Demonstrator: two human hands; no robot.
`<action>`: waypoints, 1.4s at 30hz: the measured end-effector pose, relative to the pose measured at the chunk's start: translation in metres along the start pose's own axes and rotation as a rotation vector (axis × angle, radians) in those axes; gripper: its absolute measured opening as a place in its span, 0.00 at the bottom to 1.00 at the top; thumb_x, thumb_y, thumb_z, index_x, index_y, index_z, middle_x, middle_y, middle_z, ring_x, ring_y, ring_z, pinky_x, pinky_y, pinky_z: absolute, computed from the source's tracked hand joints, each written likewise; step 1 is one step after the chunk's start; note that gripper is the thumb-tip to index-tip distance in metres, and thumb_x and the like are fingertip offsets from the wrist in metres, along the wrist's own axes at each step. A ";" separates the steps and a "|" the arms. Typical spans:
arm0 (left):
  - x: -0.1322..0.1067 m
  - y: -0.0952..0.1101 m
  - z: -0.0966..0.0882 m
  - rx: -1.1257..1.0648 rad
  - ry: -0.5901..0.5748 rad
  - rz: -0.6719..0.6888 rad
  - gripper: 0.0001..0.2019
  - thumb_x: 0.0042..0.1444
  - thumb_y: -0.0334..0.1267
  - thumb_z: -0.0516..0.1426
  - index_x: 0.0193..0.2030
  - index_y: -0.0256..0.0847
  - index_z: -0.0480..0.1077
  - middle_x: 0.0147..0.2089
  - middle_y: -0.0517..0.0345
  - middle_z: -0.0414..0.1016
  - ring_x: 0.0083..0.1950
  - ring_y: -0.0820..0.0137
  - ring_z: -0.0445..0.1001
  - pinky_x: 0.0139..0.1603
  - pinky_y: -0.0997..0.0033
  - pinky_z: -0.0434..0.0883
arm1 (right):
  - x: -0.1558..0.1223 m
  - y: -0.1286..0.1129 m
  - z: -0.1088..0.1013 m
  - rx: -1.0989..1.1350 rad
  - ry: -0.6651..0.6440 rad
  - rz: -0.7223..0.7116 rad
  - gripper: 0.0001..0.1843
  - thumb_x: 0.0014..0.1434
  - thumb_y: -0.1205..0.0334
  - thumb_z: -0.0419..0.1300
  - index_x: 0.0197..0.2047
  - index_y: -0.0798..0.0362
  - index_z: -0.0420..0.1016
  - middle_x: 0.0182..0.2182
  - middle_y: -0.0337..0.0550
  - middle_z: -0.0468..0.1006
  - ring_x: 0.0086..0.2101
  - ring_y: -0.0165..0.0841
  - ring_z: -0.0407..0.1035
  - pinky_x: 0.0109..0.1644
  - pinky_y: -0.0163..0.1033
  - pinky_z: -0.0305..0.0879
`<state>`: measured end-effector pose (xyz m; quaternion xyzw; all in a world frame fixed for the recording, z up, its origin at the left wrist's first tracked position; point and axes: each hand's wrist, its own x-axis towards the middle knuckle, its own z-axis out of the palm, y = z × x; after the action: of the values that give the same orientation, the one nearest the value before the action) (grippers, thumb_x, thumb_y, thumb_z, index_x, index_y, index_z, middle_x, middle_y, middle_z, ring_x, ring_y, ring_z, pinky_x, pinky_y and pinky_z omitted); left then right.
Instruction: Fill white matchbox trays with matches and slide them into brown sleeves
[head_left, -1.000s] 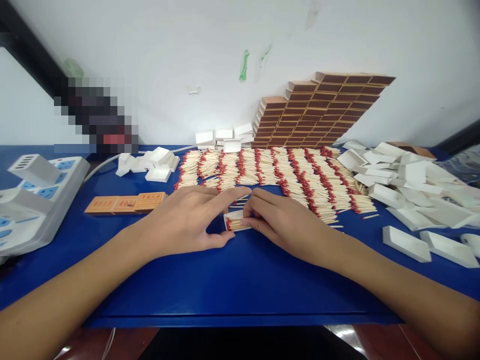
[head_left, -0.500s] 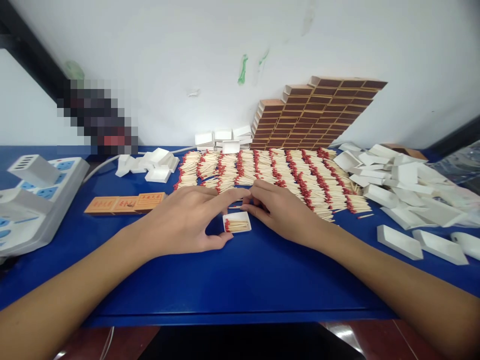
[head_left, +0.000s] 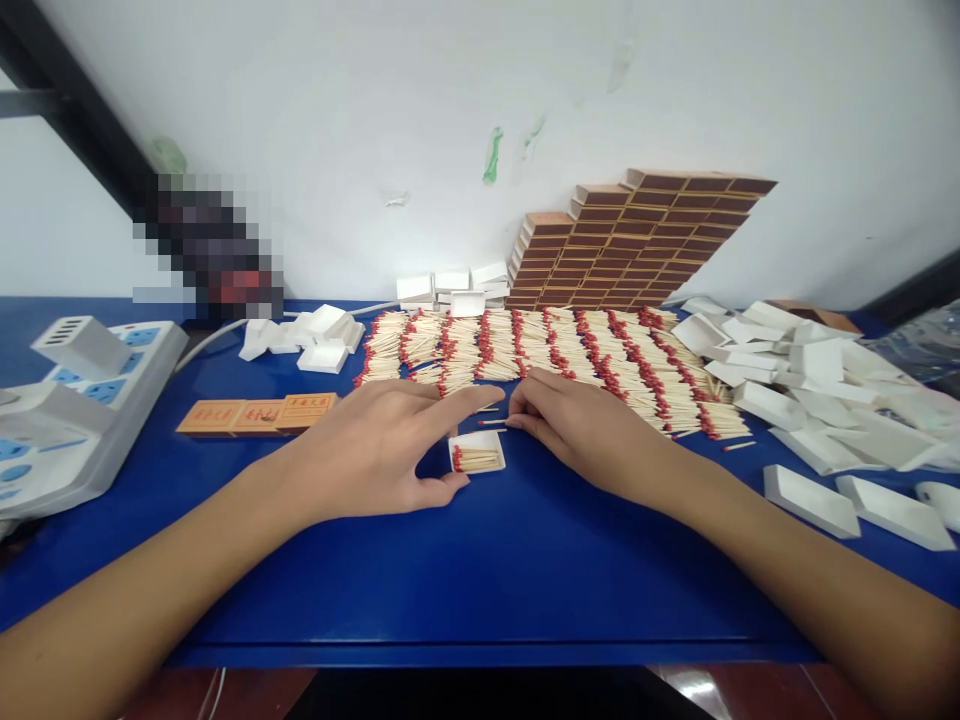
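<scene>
A small white matchbox tray (head_left: 480, 438) holding several red-tipped matches (head_left: 480, 459) rests on the blue table. My left hand (head_left: 390, 445) arches beside its left end, thumb and fingers spread apart, gripping nothing. Just past the tray's right corner, my right hand (head_left: 574, 425) has its thumb and fingertips pinched at the tail of a single match (head_left: 492, 422), whose red head points left. Another loose match lies just behind that one, partly covered by my left fingers. Beyond both hands spread rows of matches (head_left: 536, 345).
Brown-sided matchboxes (head_left: 637, 245) are stacked against the wall. White trays (head_left: 814, 365) pile up at right, with others (head_left: 319, 330) at back left. Orange matchboxes (head_left: 255, 414) lie in a row beside my left hand. A power strip (head_left: 142, 400) stands far left.
My right hand has pulled slightly right, away from my left fingertips, and the match at its fingers now shows. My left hand keeps its place by the tray. The view has shifted a little.
</scene>
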<state>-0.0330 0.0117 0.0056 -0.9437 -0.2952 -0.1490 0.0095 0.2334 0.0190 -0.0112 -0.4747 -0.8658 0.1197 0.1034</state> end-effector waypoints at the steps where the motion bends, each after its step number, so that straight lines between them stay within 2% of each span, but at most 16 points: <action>1: 0.000 0.000 0.000 0.000 0.004 0.001 0.30 0.63 0.43 0.61 0.70 0.44 0.61 0.41 0.58 0.82 0.44 0.62 0.82 0.47 0.61 0.76 | 0.000 -0.001 0.001 0.003 0.015 -0.002 0.06 0.74 0.61 0.54 0.42 0.51 0.69 0.43 0.47 0.77 0.40 0.39 0.73 0.42 0.43 0.65; 4: 0.001 0.000 0.000 0.004 0.015 0.009 0.31 0.61 0.43 0.63 0.70 0.44 0.62 0.41 0.59 0.82 0.43 0.62 0.82 0.46 0.62 0.76 | 0.000 -0.003 0.002 0.029 0.035 -0.015 0.06 0.73 0.62 0.54 0.43 0.51 0.70 0.43 0.47 0.77 0.40 0.39 0.73 0.42 0.42 0.66; 10: 0.001 0.003 -0.003 -0.020 -0.015 -0.002 0.28 0.63 0.42 0.61 0.69 0.46 0.62 0.40 0.61 0.82 0.44 0.63 0.81 0.48 0.63 0.75 | -0.002 -0.004 0.004 0.081 -0.004 -0.090 0.08 0.75 0.63 0.52 0.45 0.51 0.71 0.44 0.47 0.76 0.40 0.37 0.73 0.43 0.43 0.67; 16: 0.001 0.005 -0.003 -0.041 -0.002 -0.016 0.30 0.62 0.42 0.62 0.70 0.49 0.62 0.40 0.62 0.83 0.44 0.64 0.82 0.48 0.64 0.75 | -0.003 -0.002 0.007 0.142 0.014 -0.120 0.05 0.73 0.59 0.56 0.44 0.50 0.70 0.43 0.45 0.77 0.39 0.36 0.73 0.41 0.41 0.66; 23: 0.002 0.002 -0.001 -0.019 -0.010 -0.015 0.30 0.62 0.43 0.63 0.70 0.45 0.62 0.41 0.60 0.82 0.43 0.63 0.81 0.47 0.63 0.75 | -0.002 -0.006 0.002 0.041 0.035 -0.050 0.06 0.74 0.63 0.53 0.43 0.51 0.70 0.42 0.46 0.78 0.39 0.38 0.73 0.41 0.42 0.66; 31: 0.001 0.004 -0.001 -0.034 -0.026 -0.020 0.31 0.62 0.42 0.62 0.71 0.45 0.62 0.41 0.61 0.82 0.43 0.63 0.81 0.47 0.63 0.75 | -0.003 -0.007 0.006 0.032 0.016 -0.051 0.05 0.73 0.62 0.56 0.43 0.51 0.70 0.42 0.45 0.78 0.37 0.36 0.73 0.38 0.41 0.63; 42: 0.002 0.004 -0.002 -0.012 -0.005 -0.001 0.30 0.62 0.41 0.62 0.70 0.45 0.63 0.41 0.62 0.82 0.42 0.64 0.81 0.46 0.64 0.74 | 0.002 -0.011 0.017 0.135 0.130 -0.024 0.09 0.72 0.60 0.57 0.38 0.51 0.69 0.34 0.41 0.75 0.33 0.34 0.69 0.35 0.40 0.59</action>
<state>-0.0296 0.0088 0.0085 -0.9440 -0.2948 -0.1484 0.0032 0.2184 0.0130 -0.0233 -0.4628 -0.8529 0.1454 0.1928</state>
